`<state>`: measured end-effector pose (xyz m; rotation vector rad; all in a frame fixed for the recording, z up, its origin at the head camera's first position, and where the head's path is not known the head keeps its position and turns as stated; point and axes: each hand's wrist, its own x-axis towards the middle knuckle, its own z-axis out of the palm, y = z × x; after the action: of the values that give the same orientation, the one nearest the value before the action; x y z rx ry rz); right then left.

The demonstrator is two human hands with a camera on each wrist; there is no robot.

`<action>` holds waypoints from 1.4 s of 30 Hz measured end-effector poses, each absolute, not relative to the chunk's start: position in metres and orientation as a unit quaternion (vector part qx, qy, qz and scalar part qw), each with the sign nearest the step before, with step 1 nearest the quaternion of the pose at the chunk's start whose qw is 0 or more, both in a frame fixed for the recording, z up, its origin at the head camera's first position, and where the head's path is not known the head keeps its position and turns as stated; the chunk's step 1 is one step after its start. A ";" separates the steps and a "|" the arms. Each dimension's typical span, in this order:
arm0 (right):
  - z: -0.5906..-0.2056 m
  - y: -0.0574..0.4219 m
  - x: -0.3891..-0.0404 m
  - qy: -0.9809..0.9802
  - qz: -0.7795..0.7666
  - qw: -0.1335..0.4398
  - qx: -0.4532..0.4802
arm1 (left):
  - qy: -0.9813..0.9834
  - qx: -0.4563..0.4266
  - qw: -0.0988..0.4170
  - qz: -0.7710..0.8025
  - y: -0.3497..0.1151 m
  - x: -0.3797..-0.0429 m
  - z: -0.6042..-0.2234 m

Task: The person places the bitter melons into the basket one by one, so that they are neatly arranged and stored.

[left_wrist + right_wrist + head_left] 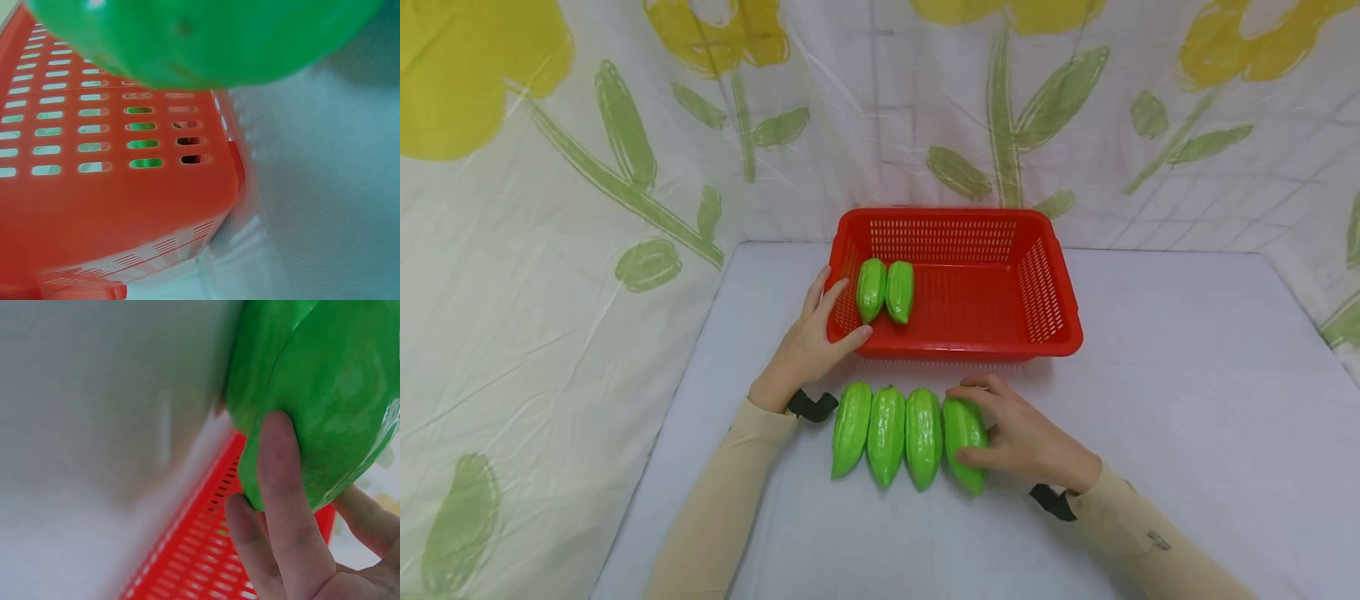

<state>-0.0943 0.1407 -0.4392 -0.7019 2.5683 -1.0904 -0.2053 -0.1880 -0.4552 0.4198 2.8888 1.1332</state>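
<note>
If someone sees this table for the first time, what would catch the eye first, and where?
Probably the bright red, rectangular plastic basket at the back of the white table comes first, with two glossy green, ridged fruits inside its left end. Next comes the row of four glossy green, pointed fruits in front, where the right hand grips the rightmost one. Behind, large yellow flowers on a white cloth also draw attention.

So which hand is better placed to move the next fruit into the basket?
Probably the right hand: it grips the row's rightmost fruit, while the left hand touches the basket at its left end and holds no fruit.
</note>
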 end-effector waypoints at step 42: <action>-0.366 0.155 -0.112 0.875 -0.382 0.041 -0.293 | 0.923 0.136 -0.001 0.361 -0.187 -0.203 -0.453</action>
<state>-0.1115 0.1553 -0.3655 -0.8970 2.6807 -1.1704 -0.2034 -0.1870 -0.4526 0.4285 2.9008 1.1339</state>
